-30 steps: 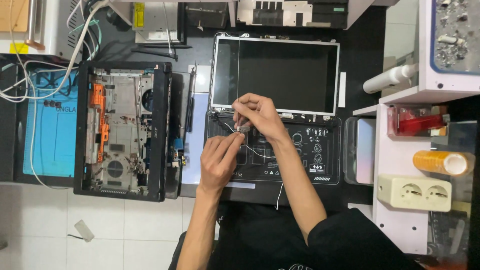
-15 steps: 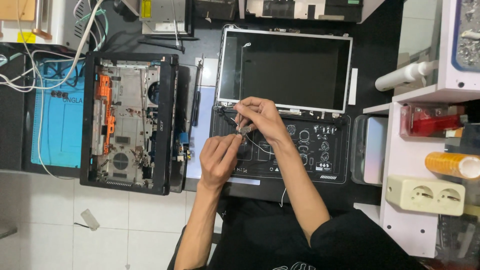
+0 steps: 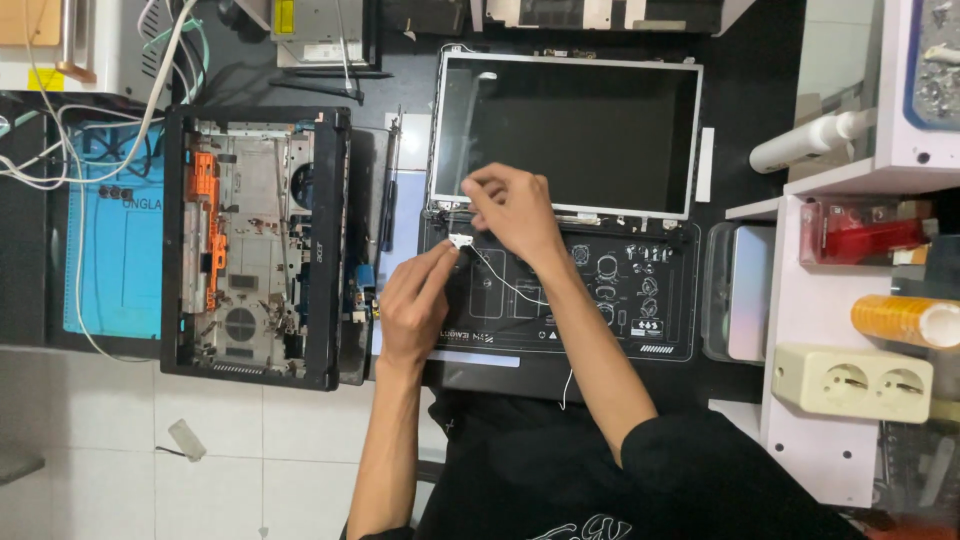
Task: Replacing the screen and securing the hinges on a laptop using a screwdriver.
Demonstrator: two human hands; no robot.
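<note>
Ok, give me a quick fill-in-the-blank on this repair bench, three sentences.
1. The bare laptop screen panel lies at the far edge of a ____ work mat.
2. The opened laptop chassis sits to the ____ of both hands.
3. The left hand and right hand meet at a small ____ connector.

Missing: black; left; white

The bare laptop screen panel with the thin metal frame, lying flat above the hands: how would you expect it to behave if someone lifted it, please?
The bare laptop screen panel looks thin and wide, so it is probably light but may flex if lifted by one corner. Its glossy dark face suggests fragile, scratch-prone glass. A thin white cable near its lower edge might tug.
</note>
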